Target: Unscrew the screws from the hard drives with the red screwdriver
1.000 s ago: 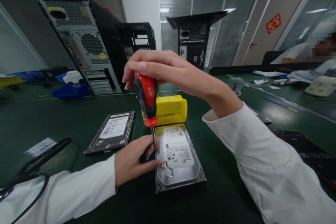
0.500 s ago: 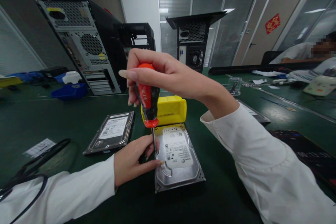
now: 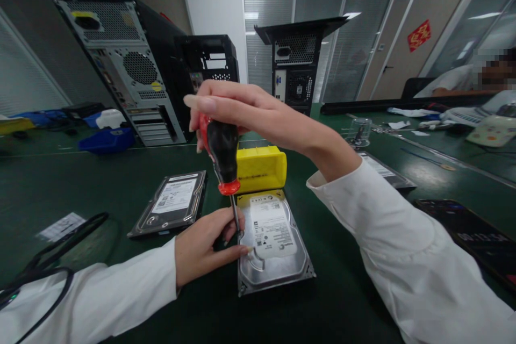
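A silver hard drive [image 3: 278, 274] with a white label lies on the dark green table in front of me. My right hand [image 3: 250, 110] is closed round the handle of a red and black screwdriver [image 3: 226, 153]. The screwdriver leans slightly, its shaft pointing down with the tip at the drive's left edge. My left hand [image 3: 212, 247] grips that same edge, thumb on the top face and fingers at the side, close to the tip. A yellow plastic bin [image 3: 262, 169] stands just behind the drive.
Another hard drive [image 3: 175, 199] lies to the left, a third [image 3: 387, 172] at the right behind my sleeve. A phone [image 3: 467, 236] lies far right. Computer cases [image 3: 137, 70] stand at the back. Black cables [image 3: 60, 247] are at left, a blue bin [image 3: 107, 140] behind them.
The screwdriver handle has turned in my right hand, showing more black, and its top leans further left. My right fingers have shifted on it. My left hand and the drive look unmoved.
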Demonstrator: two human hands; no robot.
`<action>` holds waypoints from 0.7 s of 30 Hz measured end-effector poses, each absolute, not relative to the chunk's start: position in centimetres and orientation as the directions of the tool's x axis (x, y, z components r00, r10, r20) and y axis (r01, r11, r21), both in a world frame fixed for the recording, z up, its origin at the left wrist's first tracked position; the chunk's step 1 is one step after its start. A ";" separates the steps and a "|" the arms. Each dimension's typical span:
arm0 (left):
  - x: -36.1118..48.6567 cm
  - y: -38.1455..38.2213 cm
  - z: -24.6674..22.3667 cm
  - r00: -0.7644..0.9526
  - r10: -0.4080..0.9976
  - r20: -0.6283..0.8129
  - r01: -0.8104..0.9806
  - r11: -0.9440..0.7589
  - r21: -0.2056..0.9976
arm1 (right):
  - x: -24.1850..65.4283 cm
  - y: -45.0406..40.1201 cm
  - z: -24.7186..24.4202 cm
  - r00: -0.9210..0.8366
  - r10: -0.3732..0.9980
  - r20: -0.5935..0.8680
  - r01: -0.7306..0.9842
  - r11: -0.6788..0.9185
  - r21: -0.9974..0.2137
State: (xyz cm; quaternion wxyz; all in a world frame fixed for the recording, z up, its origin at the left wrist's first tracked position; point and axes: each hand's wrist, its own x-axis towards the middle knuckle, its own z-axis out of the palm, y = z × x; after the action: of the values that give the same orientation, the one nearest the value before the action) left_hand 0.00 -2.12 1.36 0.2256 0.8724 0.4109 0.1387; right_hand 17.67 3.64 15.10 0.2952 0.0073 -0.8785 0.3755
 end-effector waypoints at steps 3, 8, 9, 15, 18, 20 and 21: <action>0.1 -2.1 1.4 0.629 0.776 0.057 0.652 -0.565 0.505 | 17.3 3.9 14.7 -0.766 0.248 0.593 -0.228 0.757 -0.612; 0.2 -2.1 1.5 0.632 0.773 0.056 0.656 -0.572 0.492 | 17.2 3.4 14.7 -0.732 0.276 0.623 -0.194 0.792 -0.579; 0.2 -2.2 1.5 0.631 0.773 0.056 0.658 -0.572 0.490 | 17.3 3.4 14.7 -0.735 0.276 0.620 -0.199 0.785 -0.586; 0.2 -2.2 1.6 0.636 0.769 0.066 0.650 -0.579 0.493 | 17.0 3.2 14.5 -0.794 0.198 0.574 -0.334 0.646 -0.686; 0.2 -2.2 1.7 0.637 0.768 0.066 0.648 -0.579 0.494 | 16.7 3.2 14.4 -0.788 0.155 0.596 -0.403 0.602 -0.689; 0.2 -2.2 1.7 0.634 0.770 0.069 0.651 -0.579 0.491 | 16.5 3.2 14.4 -0.776 0.149 0.612 -0.422 0.599 -0.681; 0.2 -2.2 1.7 0.633 0.771 0.070 0.652 -0.580 0.489 | 16.5 3.3 14.4 -0.773 0.158 0.615 -0.419 0.601 -0.681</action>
State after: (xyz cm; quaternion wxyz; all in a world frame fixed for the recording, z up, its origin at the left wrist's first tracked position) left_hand 0.22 -2.19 1.65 0.2145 0.8777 0.4052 0.1391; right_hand 16.49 3.26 14.41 0.3280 0.0782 -0.8323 0.4399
